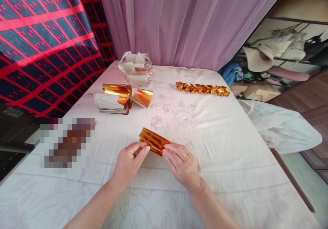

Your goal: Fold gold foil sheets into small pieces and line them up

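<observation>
White cloth with a faint flower print covers the counter [217,147] I work at, and I place everything else from the folded gold foil sheet [154,141] between my hands. Beyond it hangs a pale purple curtain [184,20]. Well apart from it, beyond and to the left, lies a stack of paper sheets [109,104] with curled gold foil [128,94] on top, and farther the same way sits a clear plastic bag [136,70] of more sheets. Beyond the folded sheet and to the right, also well apart, runs a row of finished gold folded pieces [202,88], laid end to end across the cloth.

That folded gold foil sheet lies just ahead of my fingers, near the middle of the counter, held a little off the cloth as far as I can tell. Its long axis slants from far left down to near right. My left hand [130,164] pinches the near left edge between thumb and fingers; my right hand [181,164] grips the lower right end. Both are closed on it and about equally near, one at each end of the slant.
</observation>
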### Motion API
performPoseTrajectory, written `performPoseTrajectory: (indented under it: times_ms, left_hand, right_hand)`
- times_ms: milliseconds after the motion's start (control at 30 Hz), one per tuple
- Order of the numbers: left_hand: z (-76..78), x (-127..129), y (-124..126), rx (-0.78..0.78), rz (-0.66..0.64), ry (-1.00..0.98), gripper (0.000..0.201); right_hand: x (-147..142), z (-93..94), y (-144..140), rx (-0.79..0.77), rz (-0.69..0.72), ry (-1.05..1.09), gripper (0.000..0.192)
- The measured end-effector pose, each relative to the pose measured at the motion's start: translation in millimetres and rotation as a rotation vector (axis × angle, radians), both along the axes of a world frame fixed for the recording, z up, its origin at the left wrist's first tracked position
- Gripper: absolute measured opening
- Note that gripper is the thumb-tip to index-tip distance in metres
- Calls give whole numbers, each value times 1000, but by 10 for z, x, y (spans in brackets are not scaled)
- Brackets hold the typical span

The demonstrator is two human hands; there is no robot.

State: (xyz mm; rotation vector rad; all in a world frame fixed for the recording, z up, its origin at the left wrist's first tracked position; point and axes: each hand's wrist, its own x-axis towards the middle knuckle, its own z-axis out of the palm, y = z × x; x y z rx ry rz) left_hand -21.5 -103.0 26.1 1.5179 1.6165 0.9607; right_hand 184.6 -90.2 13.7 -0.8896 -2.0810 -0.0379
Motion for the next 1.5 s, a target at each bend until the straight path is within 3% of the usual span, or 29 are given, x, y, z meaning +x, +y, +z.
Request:
performPoseTrajectory:
  times_ms: [200,333,567,667,800,933,1033,1167,1267,1400,1500]
  left_hand:
    - [100,24,48,-231,73,-244,50]
    - [114,27,52,-241,111,-303,47]
    - [-26,-50,67,-225,190,-362,36]
    - [-60,-112,71,-179,121,-381,42]
    - [-3,-158,38,-140,-67,-141,38]
    - [93,-135,-13,-105,-273,39,31]
    - [138,-110,-41,-59,-338,101,30]
    - [173,-121,-56,14,-376,67,25]
    - [184,-152,-43,-23,-406,-48,25]
    - [145,-191,7,-228,-299,-288,55]
    - [68,-182,34,-255,-317,-348,62]
  right_hand:
    - [-79,11,-48,35,70,-22,32]
    - [-122,8,-104,58,120,-20,28]
    - [-145,95,-157,-45,200,94,23]
    - [-111,79,-107,-136,118,228,25]
    - [-40,34,-30,-305,-7,330,27]
    - [-10,49,-11,-445,57,290,39]
    - [-16,88,-7,-521,132,284,30]
    - [-29,121,0,-605,158,319,12]
    - [-39,113,7,-704,114,370,12]
    - [-31,60,45,-788,-47,478,19]
    - [-8,-3,82,-776,-188,505,24]
